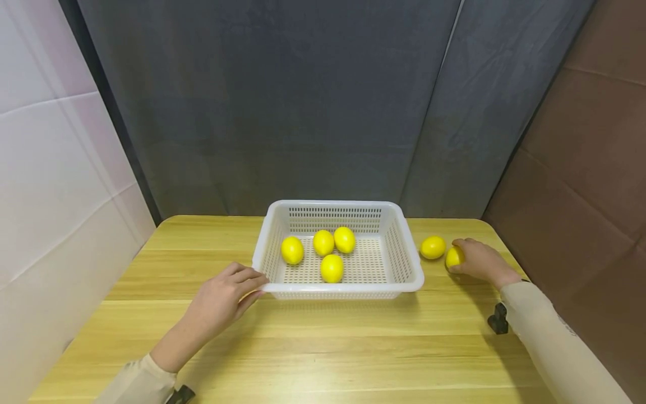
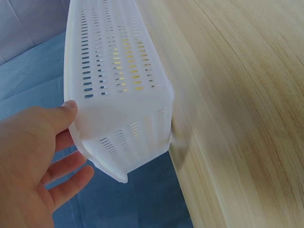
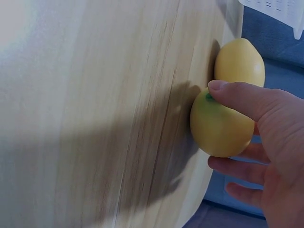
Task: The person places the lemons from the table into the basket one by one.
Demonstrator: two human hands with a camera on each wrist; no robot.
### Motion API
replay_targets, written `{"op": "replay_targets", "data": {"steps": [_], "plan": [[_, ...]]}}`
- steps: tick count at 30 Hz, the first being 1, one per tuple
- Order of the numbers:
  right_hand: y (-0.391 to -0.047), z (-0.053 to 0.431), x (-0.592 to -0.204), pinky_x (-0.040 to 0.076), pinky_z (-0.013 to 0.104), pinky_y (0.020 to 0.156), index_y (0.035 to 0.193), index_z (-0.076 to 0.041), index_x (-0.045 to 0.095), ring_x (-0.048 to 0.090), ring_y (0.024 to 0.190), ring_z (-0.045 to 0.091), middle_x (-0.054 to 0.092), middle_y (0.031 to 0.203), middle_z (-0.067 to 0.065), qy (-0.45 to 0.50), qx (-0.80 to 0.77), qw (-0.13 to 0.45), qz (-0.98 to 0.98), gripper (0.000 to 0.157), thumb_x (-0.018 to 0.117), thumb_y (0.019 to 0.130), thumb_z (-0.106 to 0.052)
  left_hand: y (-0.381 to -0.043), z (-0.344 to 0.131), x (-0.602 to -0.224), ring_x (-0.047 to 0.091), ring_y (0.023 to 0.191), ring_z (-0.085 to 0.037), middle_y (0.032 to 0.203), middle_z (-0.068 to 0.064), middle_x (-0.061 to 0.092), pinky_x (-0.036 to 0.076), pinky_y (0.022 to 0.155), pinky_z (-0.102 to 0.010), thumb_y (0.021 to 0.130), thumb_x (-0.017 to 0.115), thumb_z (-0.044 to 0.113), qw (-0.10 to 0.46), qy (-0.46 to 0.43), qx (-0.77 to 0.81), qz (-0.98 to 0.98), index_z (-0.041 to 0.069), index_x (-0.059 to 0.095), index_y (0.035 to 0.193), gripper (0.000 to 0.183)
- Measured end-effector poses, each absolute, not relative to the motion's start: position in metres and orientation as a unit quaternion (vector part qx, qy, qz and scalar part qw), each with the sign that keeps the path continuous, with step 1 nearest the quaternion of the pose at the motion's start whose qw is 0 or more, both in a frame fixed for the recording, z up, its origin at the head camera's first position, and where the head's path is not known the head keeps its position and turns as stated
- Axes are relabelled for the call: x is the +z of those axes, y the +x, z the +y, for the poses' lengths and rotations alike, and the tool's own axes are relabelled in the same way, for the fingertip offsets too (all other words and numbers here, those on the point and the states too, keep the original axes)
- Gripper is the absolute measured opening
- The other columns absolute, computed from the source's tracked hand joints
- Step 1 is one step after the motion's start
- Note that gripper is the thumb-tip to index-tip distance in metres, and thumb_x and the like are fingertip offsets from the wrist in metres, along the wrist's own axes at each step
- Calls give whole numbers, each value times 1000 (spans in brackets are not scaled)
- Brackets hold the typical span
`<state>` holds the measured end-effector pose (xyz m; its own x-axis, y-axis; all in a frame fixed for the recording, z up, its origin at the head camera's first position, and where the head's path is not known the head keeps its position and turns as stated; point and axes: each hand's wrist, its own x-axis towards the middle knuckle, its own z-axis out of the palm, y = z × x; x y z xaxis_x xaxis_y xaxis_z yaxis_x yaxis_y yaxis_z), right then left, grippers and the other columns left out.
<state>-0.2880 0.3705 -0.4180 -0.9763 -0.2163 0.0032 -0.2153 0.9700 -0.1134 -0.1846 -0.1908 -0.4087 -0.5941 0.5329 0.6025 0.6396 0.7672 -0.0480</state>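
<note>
The right hand (image 1: 479,261) had its thumb and fingers curled round a lemon (image 1: 453,258) at the right end of the wooden table (image 1: 323,348), just beside a loose lemon (image 1: 433,247). The hold looked shallow, so the smooth fruit might have slipped, or a fingertip might have nudged its neighbour, whose roundness could have sent it off the far edge. The left hand (image 1: 224,294) pinched the perforated basket (image 1: 343,287) at its near-left rim; a careless tug there could have tipped it and set its four lemons (image 1: 323,243) rolling.
</note>
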Motion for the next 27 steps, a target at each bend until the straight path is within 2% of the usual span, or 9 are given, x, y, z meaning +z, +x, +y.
{"op": "replay_targets", "data": {"steps": [6,7,12,15,17,19,21,25,27], "plan": [[-287,371,-417,50,59,92,136,7,50,60,111,46,58,128,32,-106,-53,3,993,73,76,81,-33,-184,-191,-408,63,89,-15,101,3,75,59,64,-29,99,36,53,305,-330,-86,-889,16,77,104,55],[-287,372,-417,50,59,92,136,7,50,60,111,47,58,128,33,-105,-52,2,993,73,76,81,-34,-184,-191,-408,63,89,-15,101,4,75,59,64,-29,98,28,54,306,-330,-87,-889,17,77,104,62],[-283,375,-412,50,58,91,136,7,51,59,113,47,57,130,33,-104,-55,-7,993,74,76,80,-35,-184,-192,-408,63,89,-15,101,3,75,59,64,-29,96,32,52,310,-333,-89,-886,16,77,104,58],[-281,378,-406,50,56,88,135,8,51,60,111,47,57,129,34,-103,-58,-9,993,74,76,80,-35,-184,-192,-408,63,89,-15,101,3,75,59,63,-29,96,41,49,312,-333,-87,-885,16,77,104,50],[-279,380,-403,51,55,87,134,7,52,60,111,45,58,129,33,-101,-56,-12,993,73,76,80,-36,-184,-192,-408,63,89,-15,101,3,75,59,63,-29,95,54,45,311,-333,-87,-886,16,77,104,38],[-276,382,-399,51,55,86,134,6,52,59,112,45,58,129,32,-99,-54,-12,993,73,76,80,-36,-185,-192,-409,63,89,-15,101,3,75,59,64,-30,94,58,44,309,-332,-87,-887,16,77,104,35],[-274,384,-395,50,55,86,135,5,53,59,113,44,58,130,32,-97,-56,-15,994,73,77,79,-37,-185,-192,-409,63,89,-15,101,3,75,59,64,-30,96,53,47,307,-331,-87,-888,17,77,104,39],[-270,387,-387,51,54,81,135,5,52,60,108,43,56,131,32,-102,-61,-19,993,74,77,80,-37,-186,-192,-410,63,90,-15,102,3,75,59,65,-29,98,28,55,305,-329,-88,-889,17,77,105,62],[-268,387,-382,51,54,79,137,5,50,60,106,42,54,132,32,-105,-63,-18,992,75,77,80,-37,-186,-192,-410,63,90,-15,102,3,75,59,64,-30,99,34,53,306,-331,-90,-888,17,77,105,57]]}}
